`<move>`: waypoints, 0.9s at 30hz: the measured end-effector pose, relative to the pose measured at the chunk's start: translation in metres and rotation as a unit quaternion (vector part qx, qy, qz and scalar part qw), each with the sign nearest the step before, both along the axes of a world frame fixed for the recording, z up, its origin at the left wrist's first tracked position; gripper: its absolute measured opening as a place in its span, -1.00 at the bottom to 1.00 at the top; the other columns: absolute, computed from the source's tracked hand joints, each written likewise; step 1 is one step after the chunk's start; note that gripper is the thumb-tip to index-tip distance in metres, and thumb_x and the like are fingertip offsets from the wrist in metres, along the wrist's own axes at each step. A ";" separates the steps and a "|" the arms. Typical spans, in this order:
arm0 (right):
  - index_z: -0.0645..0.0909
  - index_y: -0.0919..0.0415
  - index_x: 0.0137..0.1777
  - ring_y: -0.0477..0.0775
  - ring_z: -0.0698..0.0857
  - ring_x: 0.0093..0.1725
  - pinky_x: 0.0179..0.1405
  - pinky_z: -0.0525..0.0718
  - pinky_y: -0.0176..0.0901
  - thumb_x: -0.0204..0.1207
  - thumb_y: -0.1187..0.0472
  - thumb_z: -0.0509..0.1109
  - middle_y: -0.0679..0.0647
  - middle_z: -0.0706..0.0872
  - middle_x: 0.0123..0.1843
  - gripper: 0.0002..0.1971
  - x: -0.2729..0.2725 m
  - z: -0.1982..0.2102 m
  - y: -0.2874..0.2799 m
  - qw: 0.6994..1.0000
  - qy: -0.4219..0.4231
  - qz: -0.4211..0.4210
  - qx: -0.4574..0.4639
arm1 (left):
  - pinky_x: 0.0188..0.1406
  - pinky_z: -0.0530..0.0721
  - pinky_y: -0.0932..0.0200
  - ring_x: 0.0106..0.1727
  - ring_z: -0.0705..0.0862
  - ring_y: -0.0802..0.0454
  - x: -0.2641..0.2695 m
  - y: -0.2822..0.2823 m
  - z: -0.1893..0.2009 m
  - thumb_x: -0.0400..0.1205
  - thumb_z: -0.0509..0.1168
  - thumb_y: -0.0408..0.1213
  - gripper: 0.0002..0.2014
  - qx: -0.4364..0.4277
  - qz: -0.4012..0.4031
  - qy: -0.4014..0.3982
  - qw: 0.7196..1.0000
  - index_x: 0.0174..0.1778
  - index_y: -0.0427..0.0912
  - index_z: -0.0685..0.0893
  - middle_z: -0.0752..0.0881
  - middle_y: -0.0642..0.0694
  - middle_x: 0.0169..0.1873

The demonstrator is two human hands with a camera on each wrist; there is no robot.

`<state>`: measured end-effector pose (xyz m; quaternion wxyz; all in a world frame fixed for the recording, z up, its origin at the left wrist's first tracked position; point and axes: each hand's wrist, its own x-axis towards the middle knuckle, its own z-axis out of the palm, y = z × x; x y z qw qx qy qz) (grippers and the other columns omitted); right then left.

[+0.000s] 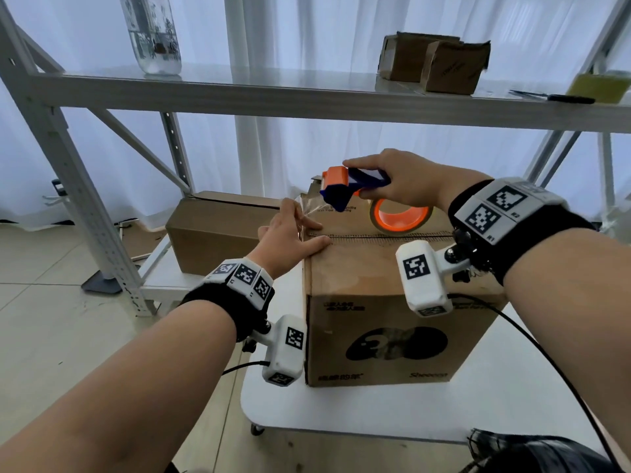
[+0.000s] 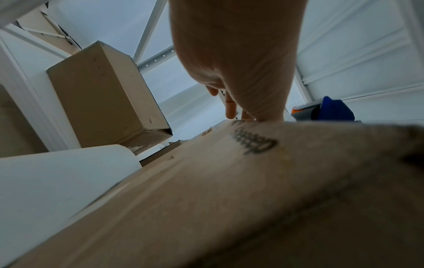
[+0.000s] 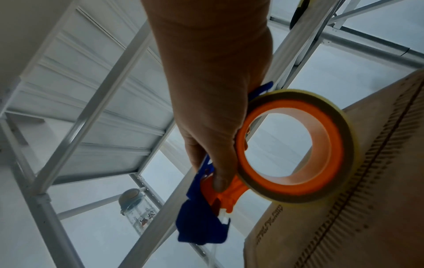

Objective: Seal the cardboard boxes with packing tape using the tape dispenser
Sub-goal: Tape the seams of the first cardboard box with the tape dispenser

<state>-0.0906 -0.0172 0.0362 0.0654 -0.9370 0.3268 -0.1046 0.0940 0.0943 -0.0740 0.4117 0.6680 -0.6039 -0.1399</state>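
Right hand (image 1: 403, 180) wrapped around the blue-and-orange plastic tape dispenser (image 1: 355, 186), a person holds the tool just above the far end of a brown printed cardboard box (image 1: 386, 322) standing on a white rounded desk (image 1: 409, 411). Its roll of clear packing tape on an orange core (image 1: 399, 216) hangs over the box top, close to the closed flap seam (image 1: 386, 237) that runs across it. From the right wrist view, the thumb (image 3: 220, 181) presses on the orange body beside the roll while the fingers curl around the blue handle.

Left hand (image 1: 290, 233) rests at the box's top left edge, thumb (image 1: 316, 249) lying flat along the cardboard near the end of the seam. Two of its fingers pinch the free end of a clear strip of tape (image 1: 307, 208) drawn out from the dispenser's mouth; the strip stretches between hand and tool, above the corner of the box. The left wrist view shows the heel of the hand against the box's side, the dispenser's blue nose beyond it.

Behind, a second plain brown cardboard box (image 1: 218, 230) sits on the low tier of a grey metal shelving rack (image 1: 239, 93). On the upper shelf stand a clear glass jar (image 1: 152, 32), two small worn cardboard cartons (image 1: 437, 63) and a pair of dark scissors (image 1: 560, 96). Black wristbands carrying white marker blocks are strapped to both forearms.
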 end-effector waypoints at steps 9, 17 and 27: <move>0.24 -0.28 0.59 0.17 0.53 0.19 0.17 0.46 0.05 0.53 -0.27 0.27 0.00 0.44 0.05 -0.38 0.003 -0.022 0.016 0.993 0.073 -0.037 -0.086 | 0.21 0.60 -0.26 0.14 0.65 -0.06 0.003 0.002 -0.004 0.26 0.49 0.21 -0.38 0.026 -0.013 0.130 0.991 -0.03 0.02 0.28 0.69 0.03 0.05; 0.45 -0.03 0.29 0.08 0.61 0.01 -0.06 0.47 -0.02 0.41 -0.55 0.01 -0.03 0.64 0.03 -0.29 0.009 -0.020 0.018 0.994 0.049 -0.095 -0.036 | -0.26 0.52 0.33 -0.27 0.65 0.16 0.008 0.001 0.029 0.72 0.19 -0.09 -0.72 0.025 0.037 0.263 0.964 -0.02 -0.25 0.64 0.73 -0.07 -0.20; 0.53 0.05 0.13 0.11 0.58 -0.08 -0.10 0.47 -0.02 0.46 -0.51 -0.07 0.06 0.64 -0.09 -0.31 0.017 -0.025 0.018 0.990 0.058 -0.078 -0.104 | -0.71 0.35 0.43 -0.59 0.44 0.14 0.025 0.004 0.040 0.71 0.22 -0.26 -0.71 0.082 0.100 0.308 0.943 -0.36 -0.17 0.51 0.50 -0.05 -0.52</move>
